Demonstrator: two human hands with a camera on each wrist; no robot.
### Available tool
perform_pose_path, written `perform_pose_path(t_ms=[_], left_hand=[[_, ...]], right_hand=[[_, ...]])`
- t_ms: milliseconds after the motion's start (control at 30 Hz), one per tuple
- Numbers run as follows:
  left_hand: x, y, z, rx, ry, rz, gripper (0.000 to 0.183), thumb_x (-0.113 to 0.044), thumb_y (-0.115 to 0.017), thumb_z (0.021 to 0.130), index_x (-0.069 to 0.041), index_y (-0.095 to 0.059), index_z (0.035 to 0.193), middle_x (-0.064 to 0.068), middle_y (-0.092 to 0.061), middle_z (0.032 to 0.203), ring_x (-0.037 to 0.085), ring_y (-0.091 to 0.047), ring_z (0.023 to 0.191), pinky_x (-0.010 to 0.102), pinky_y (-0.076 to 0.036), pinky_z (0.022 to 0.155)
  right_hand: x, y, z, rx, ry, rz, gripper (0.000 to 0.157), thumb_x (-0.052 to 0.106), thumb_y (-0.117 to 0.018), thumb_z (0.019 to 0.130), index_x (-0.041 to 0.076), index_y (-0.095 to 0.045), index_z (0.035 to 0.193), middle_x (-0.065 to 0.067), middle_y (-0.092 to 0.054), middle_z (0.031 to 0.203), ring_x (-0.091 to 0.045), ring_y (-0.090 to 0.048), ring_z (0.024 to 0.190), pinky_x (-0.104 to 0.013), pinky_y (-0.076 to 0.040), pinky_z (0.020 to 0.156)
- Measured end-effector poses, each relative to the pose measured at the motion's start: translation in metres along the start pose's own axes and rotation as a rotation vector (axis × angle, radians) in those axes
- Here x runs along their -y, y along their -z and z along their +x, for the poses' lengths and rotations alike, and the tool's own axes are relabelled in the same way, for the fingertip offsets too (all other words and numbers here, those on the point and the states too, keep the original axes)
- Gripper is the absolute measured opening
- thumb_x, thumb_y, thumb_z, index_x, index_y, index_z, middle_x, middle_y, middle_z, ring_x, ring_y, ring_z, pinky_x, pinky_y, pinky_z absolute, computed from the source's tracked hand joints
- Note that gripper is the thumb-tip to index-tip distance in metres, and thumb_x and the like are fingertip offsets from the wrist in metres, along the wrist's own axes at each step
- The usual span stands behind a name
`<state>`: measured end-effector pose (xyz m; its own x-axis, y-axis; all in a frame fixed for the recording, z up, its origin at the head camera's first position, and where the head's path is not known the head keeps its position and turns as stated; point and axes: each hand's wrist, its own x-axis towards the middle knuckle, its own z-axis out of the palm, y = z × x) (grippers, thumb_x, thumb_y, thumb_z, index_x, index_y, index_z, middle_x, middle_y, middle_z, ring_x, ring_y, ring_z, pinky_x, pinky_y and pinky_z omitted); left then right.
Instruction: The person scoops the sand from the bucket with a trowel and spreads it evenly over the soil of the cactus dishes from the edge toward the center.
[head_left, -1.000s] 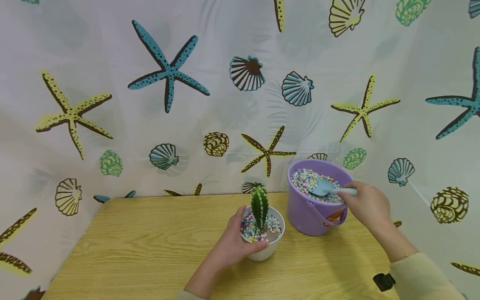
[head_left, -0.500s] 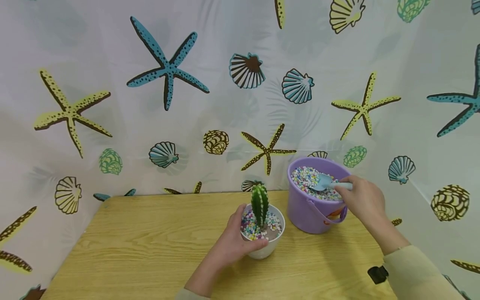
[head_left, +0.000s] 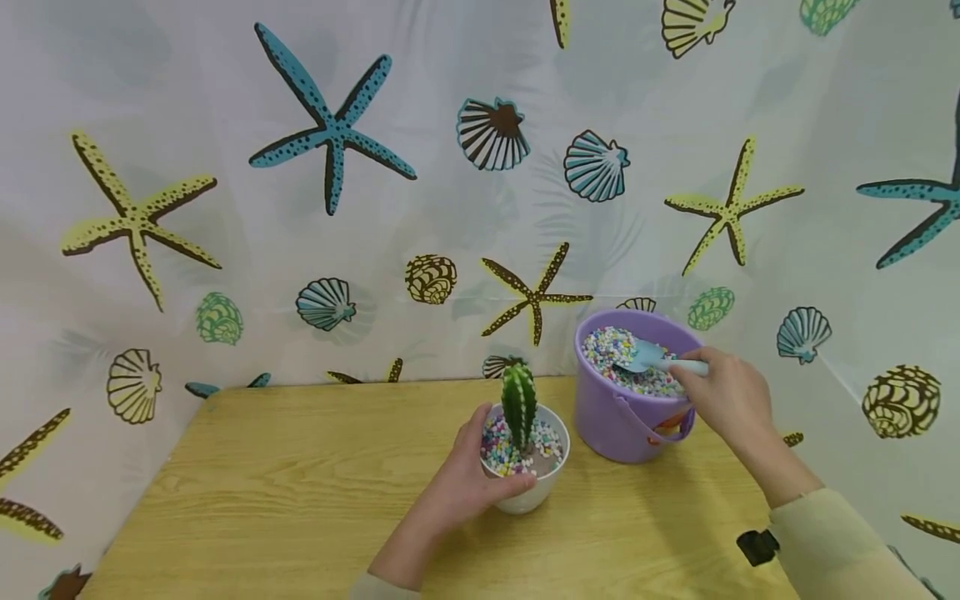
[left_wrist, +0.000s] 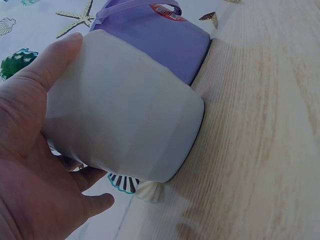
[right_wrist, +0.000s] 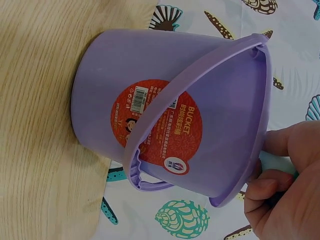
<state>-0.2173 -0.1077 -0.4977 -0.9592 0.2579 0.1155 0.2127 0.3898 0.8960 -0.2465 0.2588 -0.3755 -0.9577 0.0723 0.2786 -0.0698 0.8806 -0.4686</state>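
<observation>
A small green cactus (head_left: 519, 408) stands upright in a white pot (head_left: 525, 500), rooted among coloured pebbles and a brownish bare patch. My left hand (head_left: 465, 483) grips the pot, thumb on the near side and fingers round the left; the left wrist view shows the pot's smooth wall (left_wrist: 130, 110). At the right, my right hand (head_left: 727, 396) holds the handle of a light blue toy shovel (head_left: 647, 357). The shovel's blade lies at the surface of the coloured pebbles (head_left: 611, 346) inside a purple bucket (head_left: 618, 425). In the right wrist view the fingers (right_wrist: 270, 185) are curled at the bucket's rim.
The bucket's handle (right_wrist: 195, 75) hangs down its near side, over a red label (right_wrist: 155, 120). Both containers stand on a wooden table (head_left: 300, 483). Behind rises a white curtain (head_left: 450, 208) printed with starfish and shells. A black object (head_left: 757, 547) is at the right sleeve.
My right hand has shifted slightly left with the shovel, its blade moving a little among the pebbles. The left hand keeps its hold on the pot. The whole head view has tilted slightly.
</observation>
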Motion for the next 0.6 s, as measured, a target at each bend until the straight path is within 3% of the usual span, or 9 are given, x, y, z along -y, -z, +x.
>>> perform_pose_path(t_ms=[67,267,433,600], left_hand=[[-0.0104,0.0018,-0.0024,0.004,0.04,-0.015,0.128,-0.052,-0.098,0.082,-0.018,-0.019,0.177,0.025,-0.03,0.174,0.05,-0.039,0.155,0.07,-0.033,0.124],[-0.0128,0.0008,-0.0001,0.01,0.059,-0.008,0.125,-0.045,-0.098,0.084,-0.016,-0.02,0.176,0.024,-0.03,0.174,0.047,-0.039,0.156,0.068,-0.035,0.124],[-0.0118,0.0004,0.0003,0.009,0.053,-0.013,0.125,-0.045,-0.099,0.084,-0.015,-0.02,0.176,0.025,-0.031,0.173,0.048,-0.038,0.156,0.069,-0.033,0.124],[-0.0115,0.0011,0.0005,0.008,0.049,-0.015,0.126,-0.045,-0.098,0.084,-0.013,-0.019,0.177,0.027,-0.03,0.173,0.048,-0.037,0.156,0.069,-0.033,0.124]], right_hand=[[-0.0002,-0.0011,0.0002,-0.003,-0.008,0.008,0.046,0.04,-0.067,0.11,0.0,-0.075,0.133,-0.01,-0.077,0.093,-0.023,-0.056,0.065,-0.038,-0.041,0.057],[-0.0031,-0.0046,0.0011,0.01,-0.04,0.046,0.049,0.041,-0.067,0.111,0.0,-0.074,0.136,-0.011,-0.075,0.091,-0.022,-0.051,0.06,-0.037,-0.039,0.053],[-0.0054,-0.0047,0.003,0.041,-0.059,0.012,0.052,0.043,-0.067,0.11,0.001,-0.074,0.139,-0.02,-0.079,0.113,-0.023,-0.055,0.065,-0.036,-0.039,0.053],[-0.0027,-0.0028,0.0056,0.075,-0.07,-0.014,0.053,0.043,-0.068,0.108,0.001,-0.074,0.14,-0.023,-0.078,0.12,-0.024,-0.059,0.071,-0.036,-0.041,0.054]])
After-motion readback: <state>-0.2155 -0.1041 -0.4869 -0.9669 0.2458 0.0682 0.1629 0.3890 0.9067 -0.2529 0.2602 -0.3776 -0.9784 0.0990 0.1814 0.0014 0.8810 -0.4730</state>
